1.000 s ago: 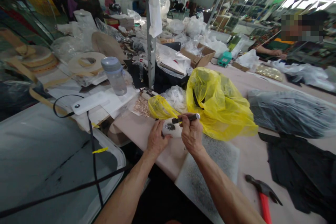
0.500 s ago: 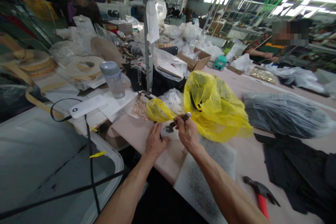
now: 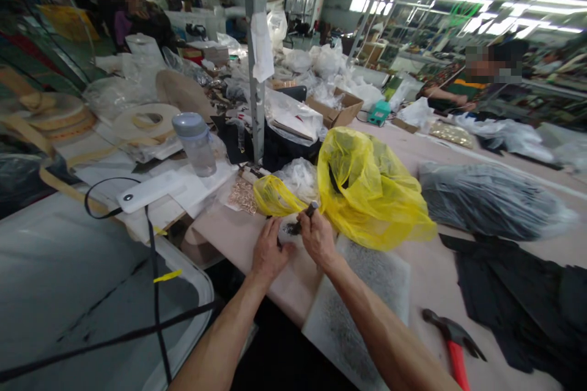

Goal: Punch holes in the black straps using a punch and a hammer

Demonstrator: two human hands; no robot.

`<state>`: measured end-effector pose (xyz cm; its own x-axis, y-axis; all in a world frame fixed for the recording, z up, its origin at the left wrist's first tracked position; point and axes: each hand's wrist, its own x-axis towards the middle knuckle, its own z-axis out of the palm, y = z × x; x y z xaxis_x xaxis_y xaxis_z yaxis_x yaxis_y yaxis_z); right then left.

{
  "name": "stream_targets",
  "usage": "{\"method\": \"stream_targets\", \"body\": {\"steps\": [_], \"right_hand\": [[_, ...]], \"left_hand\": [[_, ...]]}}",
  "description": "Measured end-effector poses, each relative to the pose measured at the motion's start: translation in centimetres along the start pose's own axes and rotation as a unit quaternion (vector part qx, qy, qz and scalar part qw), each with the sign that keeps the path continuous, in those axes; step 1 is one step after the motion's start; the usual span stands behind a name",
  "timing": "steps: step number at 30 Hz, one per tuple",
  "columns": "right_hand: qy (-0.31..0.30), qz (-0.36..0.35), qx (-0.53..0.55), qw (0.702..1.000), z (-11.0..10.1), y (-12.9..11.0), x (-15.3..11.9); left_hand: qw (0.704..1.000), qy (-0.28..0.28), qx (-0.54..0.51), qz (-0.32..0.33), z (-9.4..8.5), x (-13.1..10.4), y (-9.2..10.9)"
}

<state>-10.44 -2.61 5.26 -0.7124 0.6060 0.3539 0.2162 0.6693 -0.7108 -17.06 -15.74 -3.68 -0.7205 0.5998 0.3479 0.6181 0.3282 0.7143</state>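
Note:
My right hand [image 3: 317,237] is closed round a dark metal tool [image 3: 311,209] with a shiny round top, its lower end tilted down to the left. That end meets a small white block [image 3: 288,227] with dark marks, near the table's edge. Against the block's left side lies my left hand [image 3: 270,252], fingers bent, with something small and dark at the fingertips that I cannot make out. A yellow plastic bag [image 3: 367,189] lies just beyond my right hand. Under my right forearm is a speckled, whitish slab [image 3: 358,305].
A hammer [image 3: 454,342] with a red handle lies at the right, by black fabric [image 3: 518,299]. A water bottle [image 3: 196,145] and a white device [image 3: 151,190] stand left of a metal post [image 3: 257,91]. A grey bin [image 3: 202,281] is at the lower left. Two people are farther back.
My right hand has moved slightly left with the tool, which now sits closer to my left hand. The whole view has shifted a little.

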Motion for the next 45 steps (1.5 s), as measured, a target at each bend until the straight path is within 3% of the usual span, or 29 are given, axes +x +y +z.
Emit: {"method": "stream_targets", "body": {"steps": [4, 9, 13, 16, 21, 23, 26, 29, 32, 36, 42, 45], "right_hand": [[0.018, 0.028, 0.037, 0.999, 0.4, 0.2, -0.2], [-0.007, 0.092, 0.104, 0.990, -0.2, -0.3, 0.1], [0.070, 0.117, 0.192, 0.972, -2.0, -1.7, -0.5], [0.094, 0.167, 0.321, 0.927, -3.4, -2.2, -2.0], [0.141, 0.305, 0.475, 0.813, -5.8, -1.1, -5.5], [0.156, 0.331, 0.484, 0.795, -7.2, -0.3, -6.9], [0.156, 0.328, 0.437, 0.823, -9.6, 0.9, -9.1], [0.147, 0.320, 0.366, 0.862, -11.6, 1.5, -11.2], [0.139, 0.309, 0.304, 0.891, -13.2, 1.5, -12.8], [0.163, 0.290, 0.244, 0.911, -15.2, 1.3, -14.6], [0.172, 0.312, 0.241, 0.903, -16.7, 2.6, -16.5], [0.144, 0.327, 0.243, 0.902, -17.3, 3.7, -16.8]], "left_hand": [[1.000, 0.004, 0.001, 0.001, 0.0, 0.0, 0.0], [1.000, 0.001, 0.002, -0.002, 0.0, 0.0, 0.0], [1.000, 0.008, 0.000, -0.005, 0.3, -0.1, -0.1], [1.000, 0.014, -0.005, 0.004, 0.5, 0.0, -0.4], [0.998, 0.026, -0.028, 0.049, -0.4, 0.2, 0.1], [0.996, 0.037, -0.043, 0.062, -1.3, 0.1, 1.3], [0.995, 0.025, -0.080, 0.055, -2.5, -0.3, 4.8], [0.985, -0.104, -0.133, 0.022, -3.0, -1.2, 9.7], [0.947, -0.259, -0.189, -0.003, -2.5, -2.6, 14.9], [0.892, -0.376, -0.245, -0.045, -1.1, -4.6, 20.0], [0.857, -0.433, -0.273, -0.058, 1.8, -6.3, 22.8], [0.818, -0.467, -0.312, -0.126, 3.0, -6.6, 23.1]]}}
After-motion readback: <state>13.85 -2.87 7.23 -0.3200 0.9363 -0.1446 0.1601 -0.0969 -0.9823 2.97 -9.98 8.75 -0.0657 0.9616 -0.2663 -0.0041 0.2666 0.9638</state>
